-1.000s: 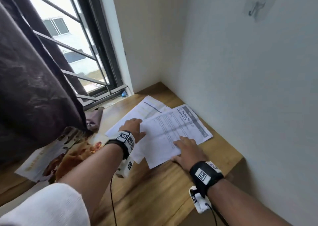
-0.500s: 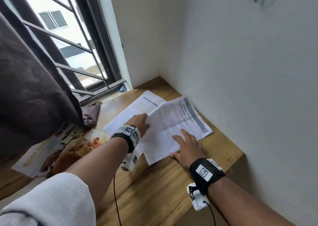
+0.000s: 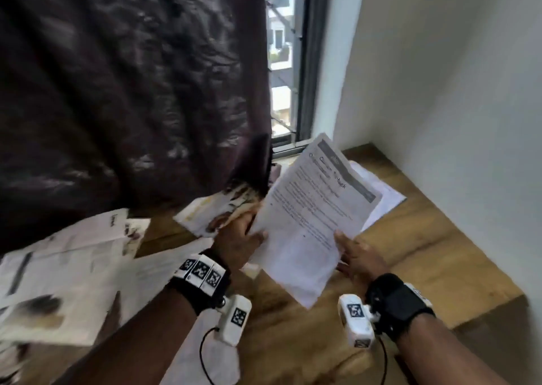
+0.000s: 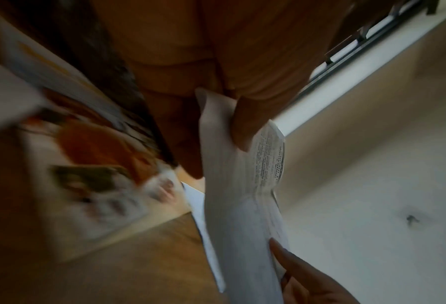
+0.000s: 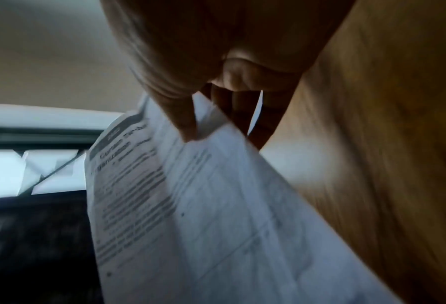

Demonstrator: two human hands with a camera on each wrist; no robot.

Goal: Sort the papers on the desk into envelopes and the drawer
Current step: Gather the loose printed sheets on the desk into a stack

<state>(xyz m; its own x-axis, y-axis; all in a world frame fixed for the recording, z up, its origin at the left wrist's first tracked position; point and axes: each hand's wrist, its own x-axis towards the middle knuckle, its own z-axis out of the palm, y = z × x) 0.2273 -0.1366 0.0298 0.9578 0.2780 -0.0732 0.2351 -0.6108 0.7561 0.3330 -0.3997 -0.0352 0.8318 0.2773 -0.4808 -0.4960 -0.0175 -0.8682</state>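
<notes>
A printed white sheet with a grey header band (image 3: 316, 214) is lifted off the wooden desk (image 3: 434, 255), tilted toward the window. My left hand (image 3: 239, 239) pinches its left edge, thumb on top; the left wrist view shows the thumb (image 4: 245, 123) pressing the sheet (image 4: 242, 205). My right hand (image 3: 356, 257) pinches the right edge, and in the right wrist view its thumb (image 5: 182, 115) lies on the sheet (image 5: 203, 205) with fingers beneath. Another white paper (image 3: 384, 196) lies flat on the desk behind it.
A dark curtain (image 3: 132, 91) hangs over the left half of the desk. A colourful magazine (image 3: 217, 211) lies under its hem. Several loose printed pages (image 3: 73, 267) spread at the left. White walls (image 3: 454, 105) close the right side and corner; the window (image 3: 281, 61) is behind.
The sheet lay flat on the desk with both hands resting on it; now both hands hold it up in the air. The view has swung left, bringing the curtain and left pages in.
</notes>
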